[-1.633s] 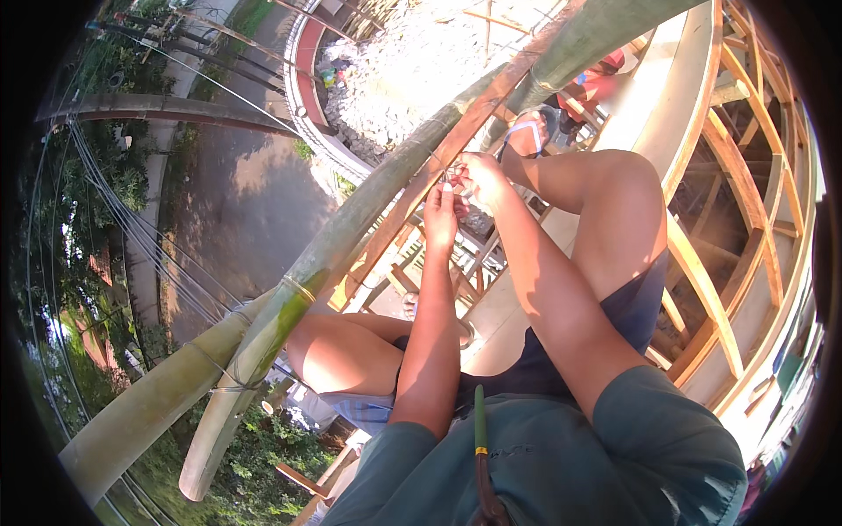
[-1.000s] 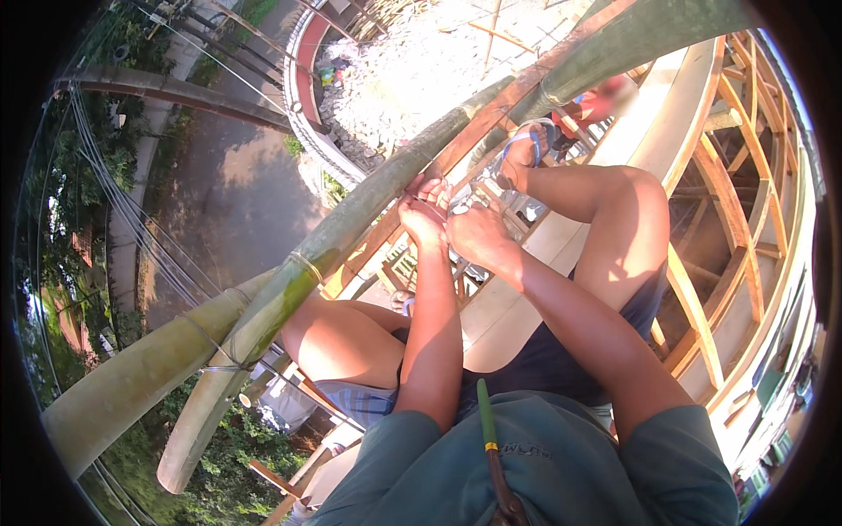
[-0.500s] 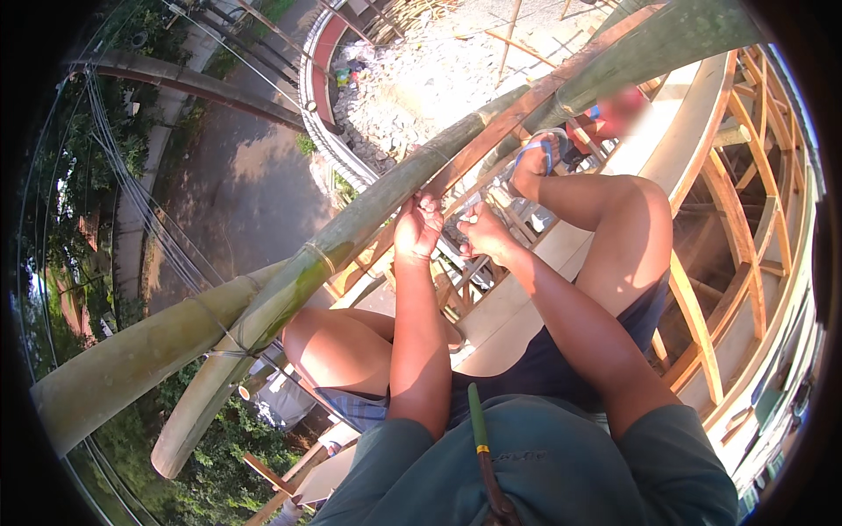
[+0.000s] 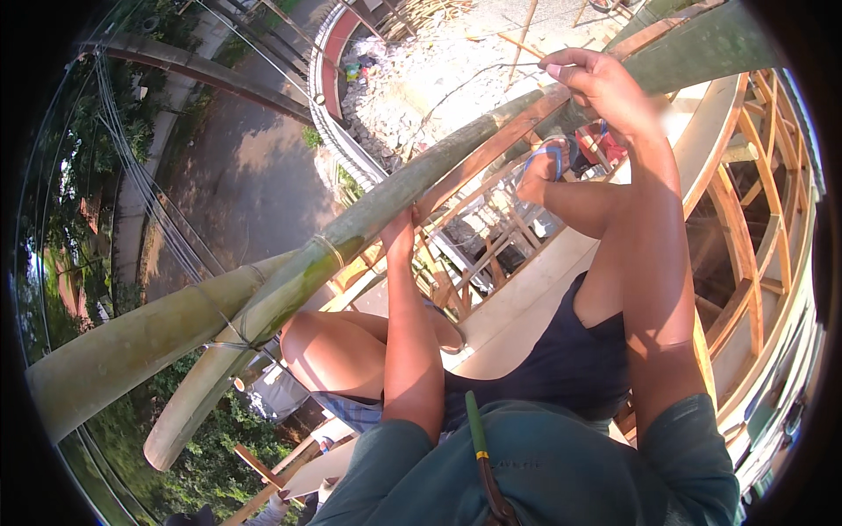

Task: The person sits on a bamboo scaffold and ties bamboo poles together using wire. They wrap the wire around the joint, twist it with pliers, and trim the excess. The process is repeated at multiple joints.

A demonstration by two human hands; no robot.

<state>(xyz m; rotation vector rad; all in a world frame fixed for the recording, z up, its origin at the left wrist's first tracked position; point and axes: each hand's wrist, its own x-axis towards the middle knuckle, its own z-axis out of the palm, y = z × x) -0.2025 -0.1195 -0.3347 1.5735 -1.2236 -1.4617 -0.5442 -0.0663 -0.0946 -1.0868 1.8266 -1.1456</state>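
Outdoors and high up, looking down on a paved road (image 4: pixel 237 175) at upper left, trees along the left edge and a rubble patch (image 4: pixel 430 66) at the top. To the right a curved timber frame (image 4: pixel 754 228) of ribs and slats sweeps round, with a pale plank (image 4: pixel 526 298) under the person's bare legs.

The biggest thing close up is the bamboo pole (image 4: pixel 351 237), green and thick. Its long axis runs diagonally from lower left to upper right, crossing the whole view. A second pole (image 4: pixel 114 359) sits alongside it at the lower left, and the two are tied together there with thin wire wraps (image 4: pixel 230 329).

The right hand (image 4: pixel 605 88) is stretched far up to the top right, palm down on the pole, fingers curled over its top edge, so it's gripping the bamboo. The left hand (image 4: pixel 399 232) comes up from below about mid-pole and presses against the underside; can't tell if those fingers are actually wrapped round it or just pushing.

A green pencil (image 4: pixel 474 430) sticks out of the shirt at the bottom.
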